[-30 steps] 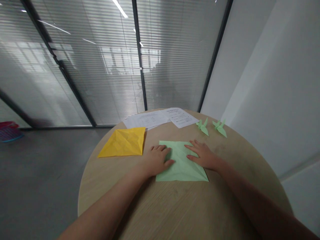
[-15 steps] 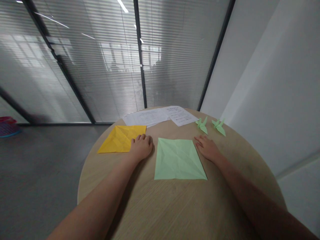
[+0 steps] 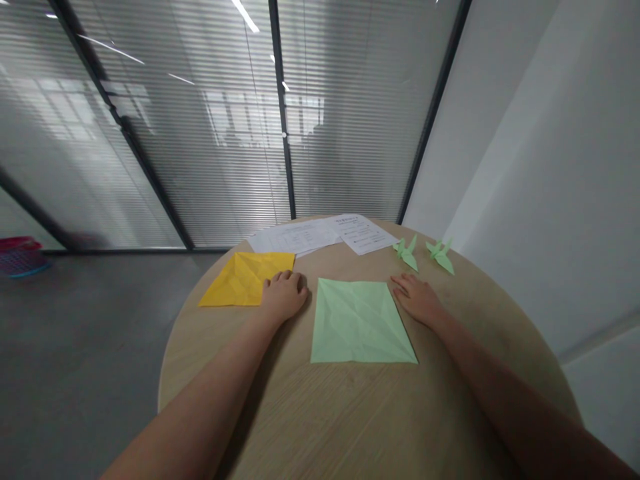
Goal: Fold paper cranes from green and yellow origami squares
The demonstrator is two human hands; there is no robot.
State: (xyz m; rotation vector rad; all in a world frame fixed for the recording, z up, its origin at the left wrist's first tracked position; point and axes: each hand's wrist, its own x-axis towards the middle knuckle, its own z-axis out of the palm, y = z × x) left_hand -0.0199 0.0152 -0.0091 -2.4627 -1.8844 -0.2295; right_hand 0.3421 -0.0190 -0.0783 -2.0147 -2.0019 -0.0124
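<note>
A creased light green paper square (image 3: 361, 321) lies flat on the round wooden table (image 3: 350, 413) between my two hands. My left hand (image 3: 284, 295) rests palm down just left of it, fingers loosely curled, its fingertips on the near corner of a creased yellow paper square (image 3: 244, 279). My right hand (image 3: 417, 298) lies flat and open on the table at the green sheet's right edge, holding nothing.
Two small green folded paper cranes (image 3: 406, 253) (image 3: 439, 255) stand at the far right of the table. White printed sheets (image 3: 320, 235) lie at the far edge. Beyond are glass walls with blinds, a grey floor, and a pink basket (image 3: 20, 257) far left.
Both hands have come off the green sheet and moved apart to either side of it; the left one now touches the yellow paper. In the last half second little moved.
</note>
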